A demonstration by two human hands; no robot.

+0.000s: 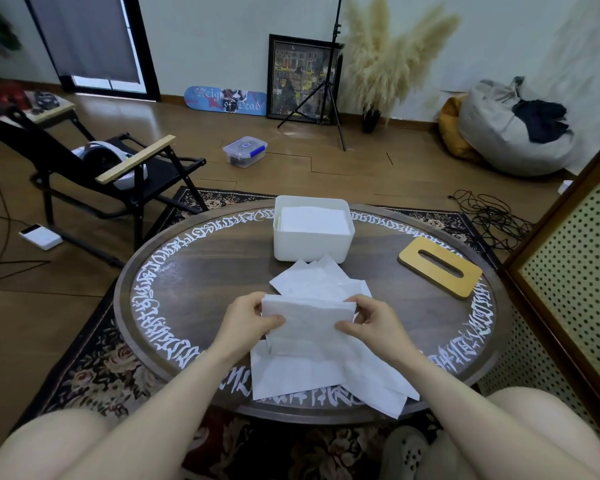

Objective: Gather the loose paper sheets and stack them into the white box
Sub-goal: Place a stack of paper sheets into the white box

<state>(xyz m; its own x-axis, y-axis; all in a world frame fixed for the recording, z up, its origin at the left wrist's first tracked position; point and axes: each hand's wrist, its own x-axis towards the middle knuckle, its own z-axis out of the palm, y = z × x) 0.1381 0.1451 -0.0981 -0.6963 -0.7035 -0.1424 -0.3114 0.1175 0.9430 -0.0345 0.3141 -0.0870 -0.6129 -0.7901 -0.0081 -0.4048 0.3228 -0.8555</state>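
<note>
The left hand (248,315) pinches the left edge of a small bundle of sheets (309,318), thumb on the near face and fingers curled behind. That looks like a grip for squaring the edges, with the bundle lifted just clear of the desk (194,271). The right hand (368,322) mirrors it on the right edge, thumb in front and fingers wrapped round. With both sides clamped, thin paper that would otherwise sag is probably kept flat.

Under and around the bundle lie more loose sheets (291,375), some fanned towards the box (312,249) and some hanging over the near rim of the desk, so gathering seems only partly done. The box stands just beyond the pile, straight ahead of the hands, open-topped and already holding a neat stack (312,220) inside; that spot likely keeps each carry short.

Further right a wooden slotted lid (440,266) lies flat on the desk, well apart from the box, probably set aside so the opening is free for loading
</note>
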